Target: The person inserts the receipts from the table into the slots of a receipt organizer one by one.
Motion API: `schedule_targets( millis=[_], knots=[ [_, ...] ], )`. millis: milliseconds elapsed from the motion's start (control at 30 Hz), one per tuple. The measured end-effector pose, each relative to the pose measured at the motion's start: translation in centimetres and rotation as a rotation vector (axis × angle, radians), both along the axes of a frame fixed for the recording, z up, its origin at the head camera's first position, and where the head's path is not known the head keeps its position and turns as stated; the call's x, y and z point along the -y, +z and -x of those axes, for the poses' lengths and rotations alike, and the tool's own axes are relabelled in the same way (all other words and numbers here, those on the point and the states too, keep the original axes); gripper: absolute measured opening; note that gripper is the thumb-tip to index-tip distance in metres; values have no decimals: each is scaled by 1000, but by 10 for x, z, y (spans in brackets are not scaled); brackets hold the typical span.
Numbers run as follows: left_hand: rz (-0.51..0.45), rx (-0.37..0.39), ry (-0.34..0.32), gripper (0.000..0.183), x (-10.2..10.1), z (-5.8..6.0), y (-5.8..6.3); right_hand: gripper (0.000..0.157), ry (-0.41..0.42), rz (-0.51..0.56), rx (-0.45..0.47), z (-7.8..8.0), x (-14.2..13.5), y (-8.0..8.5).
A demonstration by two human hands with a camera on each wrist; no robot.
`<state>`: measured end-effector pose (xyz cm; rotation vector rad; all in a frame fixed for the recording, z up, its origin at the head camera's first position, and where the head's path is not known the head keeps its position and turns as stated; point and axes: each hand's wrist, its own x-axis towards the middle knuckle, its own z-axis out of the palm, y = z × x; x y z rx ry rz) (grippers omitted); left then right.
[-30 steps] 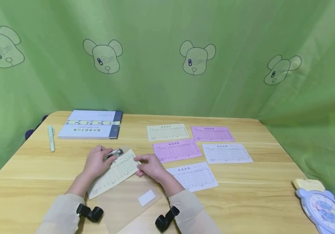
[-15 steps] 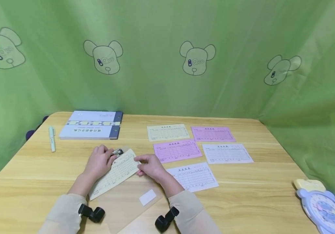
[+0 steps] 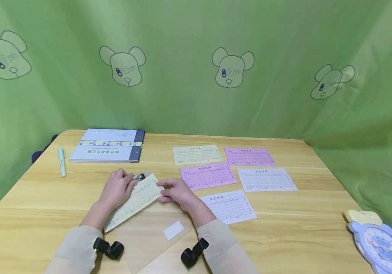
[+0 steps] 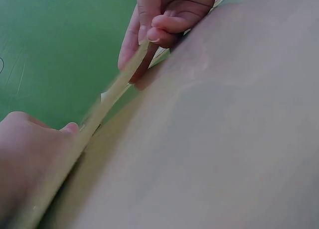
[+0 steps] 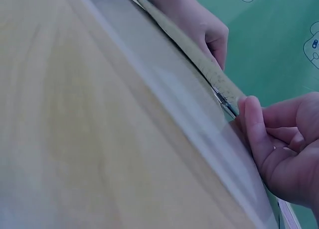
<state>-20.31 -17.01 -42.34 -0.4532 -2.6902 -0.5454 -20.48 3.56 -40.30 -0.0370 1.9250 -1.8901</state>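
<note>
Here's my right hand (image 3: 178,193) with the cream slip (image 3: 137,198) pinched at its right corner, thumb against fingers, a narrow grip. Over at the clip (image 3: 139,176), my left hand (image 3: 116,189) curls over the metal and grips it, only the clip's far end poking out past my fingers. The slip runs slantwise between my two hands, printed side up, its low left corner down by my left wrist.

Underneath lies the clear board (image 3: 148,243), its white label (image 3: 173,230) just below the slip. From my right wrist, the slip shows almost edge-on, tilted up off the board, with the clip right beside its edge near my right fingertips. My left wrist catches the slip as a blurred band.

Out to the right, more slips on the table (image 3: 305,228): another cream one (image 3: 197,154) at the back, a far pink one (image 3: 250,156) next to it, a near pink one (image 3: 208,176), a white one (image 3: 267,179), and a nearer white one (image 3: 230,207) partly behind my right arm. Back left, the book (image 3: 108,145), with the pen (image 3: 62,161) beside it. Far right, the toy clock (image 3: 384,245) by a yellow block (image 3: 363,217).
</note>
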Motion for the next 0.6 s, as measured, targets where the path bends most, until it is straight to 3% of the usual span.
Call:
schedule_targets(
  millis=[233, 600],
  knots=[
    [-19, 3, 0, 29, 0, 2, -1, 35, -38, 58, 40, 1, 1, 2],
    [-48, 3, -18, 29, 0, 2, 2, 36, -54, 36, 27, 2, 1, 8]
  ],
)
